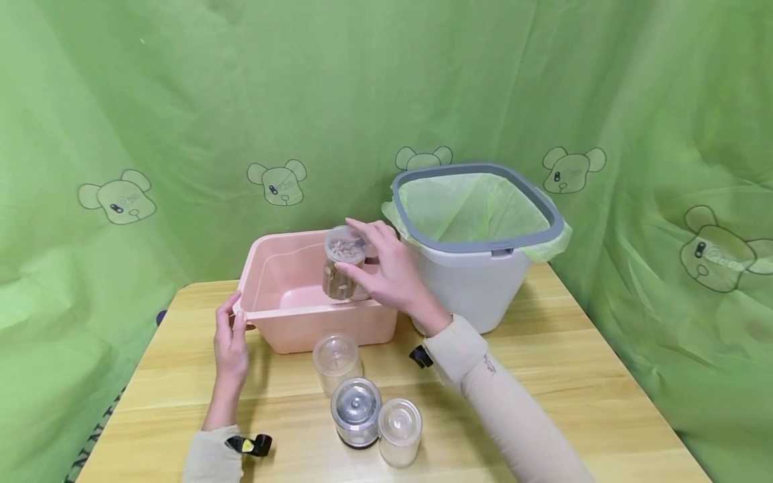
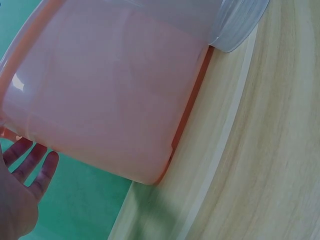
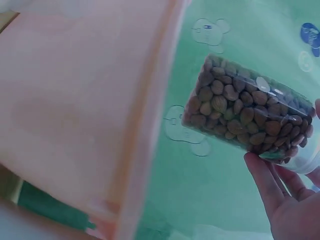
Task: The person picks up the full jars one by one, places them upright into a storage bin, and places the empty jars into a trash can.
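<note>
My right hand [image 1: 389, 272] grips a clear jar of brown nuts [image 1: 341, 275] near its lid, over the front right part of a pink basin [image 1: 326, 329]. Through the jar's side [image 3: 250, 107] in the right wrist view, the nuts fill most of it. At the basin's left end, my left hand [image 1: 231, 342] holds the rim corner between thumb and fingers. The left wrist view shows the left fingers [image 2: 44, 175] against the basin's edge. Three clear lidded jars stand in front of the basin: one close to it [image 1: 336, 362], one with a dark base [image 1: 356, 412] and another [image 1: 400, 433].
To the right of the basin stands a white bin [image 1: 477, 288] with a grey rim and a light green liner bag [image 1: 477, 208]. Everything rests on a wooden table [image 1: 543, 376]. A green curtain [image 1: 338, 100] with bear-head prints hangs behind and at the sides.
</note>
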Motion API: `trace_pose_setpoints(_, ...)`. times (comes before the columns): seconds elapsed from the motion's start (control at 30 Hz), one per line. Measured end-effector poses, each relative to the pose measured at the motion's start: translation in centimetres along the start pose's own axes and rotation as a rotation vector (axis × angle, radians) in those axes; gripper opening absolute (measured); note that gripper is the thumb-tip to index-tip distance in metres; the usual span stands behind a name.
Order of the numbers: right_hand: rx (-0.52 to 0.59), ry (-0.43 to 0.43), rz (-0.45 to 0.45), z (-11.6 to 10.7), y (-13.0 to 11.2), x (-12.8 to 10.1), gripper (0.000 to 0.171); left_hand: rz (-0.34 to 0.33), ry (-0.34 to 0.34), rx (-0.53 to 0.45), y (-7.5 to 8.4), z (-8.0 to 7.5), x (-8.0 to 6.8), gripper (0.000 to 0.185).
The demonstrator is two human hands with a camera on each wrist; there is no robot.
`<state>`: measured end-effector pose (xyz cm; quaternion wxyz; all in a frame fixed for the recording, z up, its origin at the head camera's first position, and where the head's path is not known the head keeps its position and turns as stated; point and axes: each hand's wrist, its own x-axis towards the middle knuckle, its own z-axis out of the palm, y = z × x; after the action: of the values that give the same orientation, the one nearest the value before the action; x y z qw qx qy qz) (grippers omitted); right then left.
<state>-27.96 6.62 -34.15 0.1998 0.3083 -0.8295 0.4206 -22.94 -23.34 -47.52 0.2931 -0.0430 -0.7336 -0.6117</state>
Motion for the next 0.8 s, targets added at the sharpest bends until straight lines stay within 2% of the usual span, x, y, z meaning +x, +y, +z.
trace_pose_setpoints(0.13, -0.017, -0.043, 0.083, 1.3, 1.3, 1.0, 0.073, -0.010, 0.000, 0.007, 0.0, 0.0, -0.1, 0.044)
trace_pose_setpoints(0.37, 0.018, -0.131, 0.188, 3.5, 3.3, 1.7, 0.074, 0.002, 0.003, 0.004, 0.0, 0.1, -0.1, 0.043)
trace_pose_setpoints(0.63, 0.018, -0.217, 0.252, 5.6, 4.6, 2.0, 0.073, 0.002, -0.002, -0.008, -0.2, 0.0, 0.0, 0.043)
trace_pose_setpoints(0.8, -0.002, -0.272, 0.251, 6.3, 5.1, 2.1, 0.069, -0.007, -0.006, -0.005, 0.0, -0.1, 0.1, 0.043)
